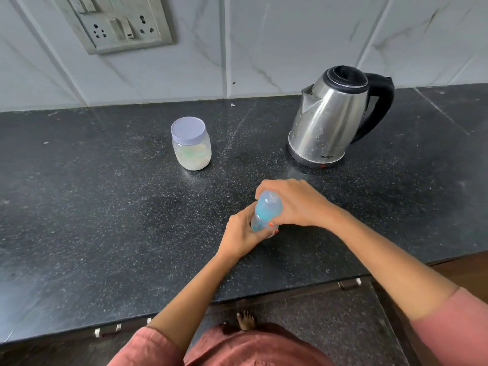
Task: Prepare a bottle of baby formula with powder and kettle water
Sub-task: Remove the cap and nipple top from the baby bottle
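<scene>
A clear baby bottle (266, 211) with a blue collar and a translucent cap stands at the middle of the black counter. My left hand (244, 233) wraps around its lower body. My right hand (295, 202) grips its cap end from the right side. A clear jar (192, 143) with a pale lilac lid, holding whitish powder and a scoop, stands shut behind and to the left. At the back right, a steel electric kettle (331, 118) with a black lid and handle sits on its base, lid closed.
The black speckled counter (105, 220) runs to a white tiled wall with a socket panel (118, 22) at the upper left. Its front edge (264, 297) lies just below my forearms, with cabinet doors and the floor beneath.
</scene>
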The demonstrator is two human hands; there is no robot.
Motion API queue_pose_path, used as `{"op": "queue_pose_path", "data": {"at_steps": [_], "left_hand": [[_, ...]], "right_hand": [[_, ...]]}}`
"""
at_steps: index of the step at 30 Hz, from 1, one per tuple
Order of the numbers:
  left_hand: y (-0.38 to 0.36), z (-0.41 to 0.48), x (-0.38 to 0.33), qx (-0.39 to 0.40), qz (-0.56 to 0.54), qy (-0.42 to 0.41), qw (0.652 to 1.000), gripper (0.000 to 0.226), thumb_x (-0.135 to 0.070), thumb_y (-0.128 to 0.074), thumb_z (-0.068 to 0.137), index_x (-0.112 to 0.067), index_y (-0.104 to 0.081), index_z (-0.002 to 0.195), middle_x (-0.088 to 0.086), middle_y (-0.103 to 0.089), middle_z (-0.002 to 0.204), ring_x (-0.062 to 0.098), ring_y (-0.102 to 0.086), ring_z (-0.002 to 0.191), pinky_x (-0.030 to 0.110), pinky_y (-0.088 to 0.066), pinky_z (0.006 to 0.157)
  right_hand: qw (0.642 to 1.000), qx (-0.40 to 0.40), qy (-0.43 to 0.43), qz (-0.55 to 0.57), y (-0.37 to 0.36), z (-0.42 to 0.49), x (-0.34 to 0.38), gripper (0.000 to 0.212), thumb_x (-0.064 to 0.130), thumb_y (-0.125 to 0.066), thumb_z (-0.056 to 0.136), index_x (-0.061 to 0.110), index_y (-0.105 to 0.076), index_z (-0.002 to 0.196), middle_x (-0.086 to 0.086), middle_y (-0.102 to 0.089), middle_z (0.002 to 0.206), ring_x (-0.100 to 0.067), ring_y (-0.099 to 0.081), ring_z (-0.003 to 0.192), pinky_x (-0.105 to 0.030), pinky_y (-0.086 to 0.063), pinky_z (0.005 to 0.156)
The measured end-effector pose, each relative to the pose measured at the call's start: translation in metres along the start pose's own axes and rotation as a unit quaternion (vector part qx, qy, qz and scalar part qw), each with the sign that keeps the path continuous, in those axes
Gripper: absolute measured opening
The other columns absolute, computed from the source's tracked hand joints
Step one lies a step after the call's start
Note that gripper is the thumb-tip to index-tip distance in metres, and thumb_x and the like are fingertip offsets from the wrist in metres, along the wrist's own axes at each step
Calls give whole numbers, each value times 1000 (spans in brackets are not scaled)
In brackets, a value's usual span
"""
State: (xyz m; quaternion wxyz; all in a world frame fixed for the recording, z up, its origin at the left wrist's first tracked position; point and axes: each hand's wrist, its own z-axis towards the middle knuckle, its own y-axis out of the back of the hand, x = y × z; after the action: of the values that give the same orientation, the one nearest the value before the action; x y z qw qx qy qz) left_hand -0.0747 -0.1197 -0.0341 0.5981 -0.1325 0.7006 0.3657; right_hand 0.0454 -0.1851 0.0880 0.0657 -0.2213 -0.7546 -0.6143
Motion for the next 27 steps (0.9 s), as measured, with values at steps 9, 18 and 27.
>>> {"op": "queue_pose_path", "data": {"at_steps": [9,18,27], "left_hand": [[2,-1,-2,8,14,-17,1000,47,-22,-79,70,-24,-57,111,-7,-68,94,5,-63,88,29,-51,78],[3,0,-3,15,33,-4,999,48,-19,-78,69,-21,-58,113,-4,-68,95,7,-63,88,20,-48,75],[2,0,-4,10,33,5,999,50,-19,-78,69,-17,-57,114,0,-68,102,12,-62,95,30,-49,82]], "right_hand": [[997,71,12,33,3,1,-1,77,23,-77,66,31,-36,131,6,-31,131,-16,-46,113,-39,-45,91],[994,-22,-81,-66,-2,-9,21,43,35,-58,85,28,-44,124,0,-45,125,-24,-49,114,-35,-39,80],[997,63,14,52,7,-3,13,32,15,-67,73,32,-55,98,11,-50,115,-13,-48,111,-41,-44,94]]}}
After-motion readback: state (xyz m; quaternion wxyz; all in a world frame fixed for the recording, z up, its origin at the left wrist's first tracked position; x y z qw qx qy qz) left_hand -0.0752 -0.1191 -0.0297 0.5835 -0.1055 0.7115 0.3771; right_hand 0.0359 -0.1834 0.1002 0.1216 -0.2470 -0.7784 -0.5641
